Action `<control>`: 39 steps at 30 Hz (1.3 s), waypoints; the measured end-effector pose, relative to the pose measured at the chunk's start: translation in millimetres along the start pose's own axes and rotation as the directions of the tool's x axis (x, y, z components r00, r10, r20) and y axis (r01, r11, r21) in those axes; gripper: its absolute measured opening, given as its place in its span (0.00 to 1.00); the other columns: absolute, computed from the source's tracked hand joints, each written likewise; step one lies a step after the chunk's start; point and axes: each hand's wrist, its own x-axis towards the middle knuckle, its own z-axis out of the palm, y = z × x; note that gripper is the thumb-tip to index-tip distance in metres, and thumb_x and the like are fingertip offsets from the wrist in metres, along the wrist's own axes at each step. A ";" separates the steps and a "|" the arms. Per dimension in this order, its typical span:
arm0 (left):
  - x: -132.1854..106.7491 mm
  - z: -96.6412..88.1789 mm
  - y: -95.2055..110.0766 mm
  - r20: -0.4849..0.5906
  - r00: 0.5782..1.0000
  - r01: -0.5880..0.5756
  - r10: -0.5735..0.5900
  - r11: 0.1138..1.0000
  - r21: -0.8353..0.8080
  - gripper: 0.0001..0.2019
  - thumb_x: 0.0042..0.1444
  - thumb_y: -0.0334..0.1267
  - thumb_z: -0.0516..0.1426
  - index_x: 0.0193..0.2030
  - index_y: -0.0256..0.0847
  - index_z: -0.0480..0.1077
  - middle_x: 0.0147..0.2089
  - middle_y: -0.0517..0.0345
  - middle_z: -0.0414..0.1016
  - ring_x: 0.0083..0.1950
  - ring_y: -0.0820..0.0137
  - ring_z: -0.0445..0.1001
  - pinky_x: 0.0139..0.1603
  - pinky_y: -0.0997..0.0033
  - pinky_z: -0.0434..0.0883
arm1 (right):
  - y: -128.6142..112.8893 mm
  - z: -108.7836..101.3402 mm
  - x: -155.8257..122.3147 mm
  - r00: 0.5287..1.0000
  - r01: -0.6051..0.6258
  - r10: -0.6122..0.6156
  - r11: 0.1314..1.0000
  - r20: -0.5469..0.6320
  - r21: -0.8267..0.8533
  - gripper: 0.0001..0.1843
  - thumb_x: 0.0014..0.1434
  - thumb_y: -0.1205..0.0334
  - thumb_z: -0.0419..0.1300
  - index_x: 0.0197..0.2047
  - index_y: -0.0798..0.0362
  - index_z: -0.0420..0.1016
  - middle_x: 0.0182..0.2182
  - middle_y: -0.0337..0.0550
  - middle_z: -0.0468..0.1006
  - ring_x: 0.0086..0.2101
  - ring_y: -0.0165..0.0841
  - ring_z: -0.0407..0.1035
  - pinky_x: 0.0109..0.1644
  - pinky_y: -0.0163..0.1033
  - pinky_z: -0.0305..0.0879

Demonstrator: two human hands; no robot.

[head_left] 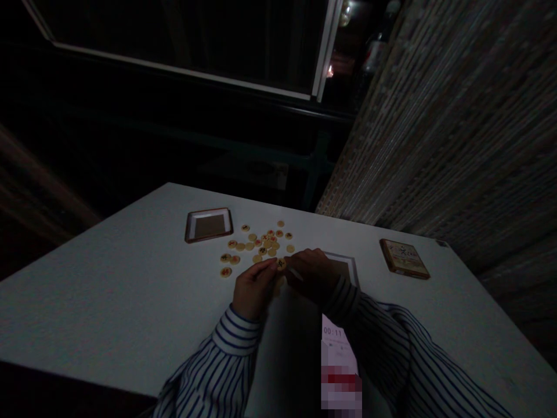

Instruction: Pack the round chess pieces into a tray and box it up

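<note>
Near the front of the spread of pieces, a round Chinese chess piece (281,264) with a dark character is held up between my two hands. My left hand (255,290) pinches its left edge between thumb and fingers. The curled fingers of my right hand (311,273) meet the same piece from the right, though deep shadow hides part of their grip. Just beyond lie several loose Chinese chess pieces (272,252), some with red or black characters, some blank side up. A pale-rimmed box (352,268) is partly covered by my right hand and sleeve.
The white table (130,278) carries an open shallow box (188,226) at left and a flat box with a printed top (404,258) at right. A lit phone (335,348) showing a timer lies below my right forearm. A bead curtain (413,145) hangs behind at right.
</note>
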 end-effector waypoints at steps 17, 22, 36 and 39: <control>-9.0 38.9 -3.8 0.161 0.987 -0.024 0.009 0.995 0.093 0.15 0.40 0.40 0.62 0.36 0.37 0.74 0.35 0.54 0.78 0.38 0.66 0.76 0.41 0.68 0.73 | 32.4 1.1 -44.0 0.980 0.001 -0.010 0.999 -0.200 -0.042 0.16 0.62 0.56 0.44 0.42 0.53 0.71 0.32 0.44 0.74 0.30 0.30 0.64 0.35 0.37 0.50; -9.6 49.5 -8.1 0.248 0.969 0.009 -0.022 0.998 0.054 0.17 0.40 0.42 0.62 0.37 0.36 0.73 0.37 0.52 0.78 0.38 0.66 0.75 0.41 0.66 0.72 | 40.3 2.1 -56.1 0.979 -0.029 0.025 1.000 -0.204 -0.013 0.15 0.62 0.58 0.45 0.41 0.52 0.71 0.30 0.42 0.73 0.29 0.29 0.63 0.34 0.36 0.52; -4.4 75.2 -26.4 0.346 0.937 0.006 -0.037 0.996 0.092 0.18 0.38 0.41 0.64 0.37 0.35 0.73 0.37 0.50 0.78 0.40 0.65 0.75 0.45 0.63 0.71 | 60.1 16.3 -82.6 0.931 -0.050 0.131 0.970 -0.341 0.238 0.14 0.61 0.61 0.48 0.44 0.54 0.72 0.32 0.47 0.76 0.33 0.30 0.70 0.37 0.36 0.63; -4.6 83.8 -25.5 0.339 0.939 0.021 -0.058 0.994 0.111 0.17 0.38 0.41 0.64 0.36 0.35 0.73 0.36 0.50 0.78 0.39 0.66 0.75 0.44 0.65 0.71 | 63.5 19.1 -86.5 0.904 -0.039 0.160 0.955 -0.396 0.294 0.14 0.61 0.62 0.48 0.43 0.54 0.72 0.35 0.47 0.77 0.36 0.30 0.70 0.39 0.36 0.64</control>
